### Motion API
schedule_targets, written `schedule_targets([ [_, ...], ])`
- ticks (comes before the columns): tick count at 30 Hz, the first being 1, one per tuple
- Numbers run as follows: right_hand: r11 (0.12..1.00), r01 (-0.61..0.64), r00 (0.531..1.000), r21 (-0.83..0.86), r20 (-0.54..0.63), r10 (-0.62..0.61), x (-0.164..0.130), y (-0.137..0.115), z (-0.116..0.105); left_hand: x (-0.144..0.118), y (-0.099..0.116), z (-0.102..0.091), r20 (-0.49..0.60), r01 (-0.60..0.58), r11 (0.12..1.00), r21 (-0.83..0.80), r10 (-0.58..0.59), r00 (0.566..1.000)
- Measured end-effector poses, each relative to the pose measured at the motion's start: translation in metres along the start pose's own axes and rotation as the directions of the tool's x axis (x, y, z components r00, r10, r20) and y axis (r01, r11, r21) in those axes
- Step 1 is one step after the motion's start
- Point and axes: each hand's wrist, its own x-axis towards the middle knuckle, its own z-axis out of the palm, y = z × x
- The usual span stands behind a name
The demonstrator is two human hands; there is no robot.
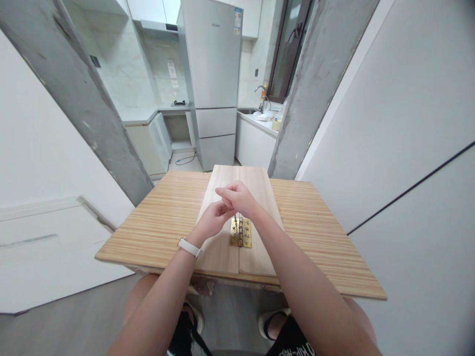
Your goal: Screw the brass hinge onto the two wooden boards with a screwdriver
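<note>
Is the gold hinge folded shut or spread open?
The hinge is spread open: its two leaves show side by side, one on each board.

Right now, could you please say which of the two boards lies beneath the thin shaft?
The left board: the thin shaft stands over its half of the hinge, not over the right board.

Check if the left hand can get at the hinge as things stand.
Probably yes: the left hand is close to the hinge, whose near end looks uncovered, and the right forearm passes on the other side. A thin metal shaft at the far end might hinder it.
</note>
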Motion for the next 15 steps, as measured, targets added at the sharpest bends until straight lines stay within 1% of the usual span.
schedule_targets([
  [1,1.000,-0.005,1.000,0.006,0.029,0.005,0.000,-0.001,-0.002,0.000,-0.002,0.000,-0.003,0.004,1.000,0.006,-0.004,1.000],
  [3,1.000,-0.001,0.999,0.018,0.043,0.000,-0.002,-0.002,-0.003,-0.001,-0.005,0.002,-0.031,0.000,1.000,0.026,0.000,1.000],
  [6,0.999,0.051,0.999,0.017,-0.017,-0.051,-0.003,0.001,0.001,-0.005,-0.005,0.006,-0.107,-0.020,0.997,0.071,0.027,0.994],
  [8,0.995,0.100,0.990,-0.008,-0.103,-0.100,-0.005,0.004,0.006,-0.008,-0.002,0.009,-0.161,-0.021,0.994,0.106,0.038,0.986],
  [10,0.990,0.133,0.967,-0.043,-0.212,-0.139,-0.007,0.005,0.012,-0.011,0.003,0.012,-0.209,-0.019,0.990,0.140,0.048,0.977],
  [12,0.987,0.142,0.932,-0.076,-0.326,-0.159,-0.011,0.005,0.018,-0.014,0.007,0.016,-0.262,-0.009,0.981,0.192,0.060,0.963],
  [15,0.986,0.136,0.856,-0.094,-0.489,-0.165,-0.018,0.003,0.030,-0.016,0.008,0.023,-0.340,0.017,0.951,0.308,0.093,0.936],
])
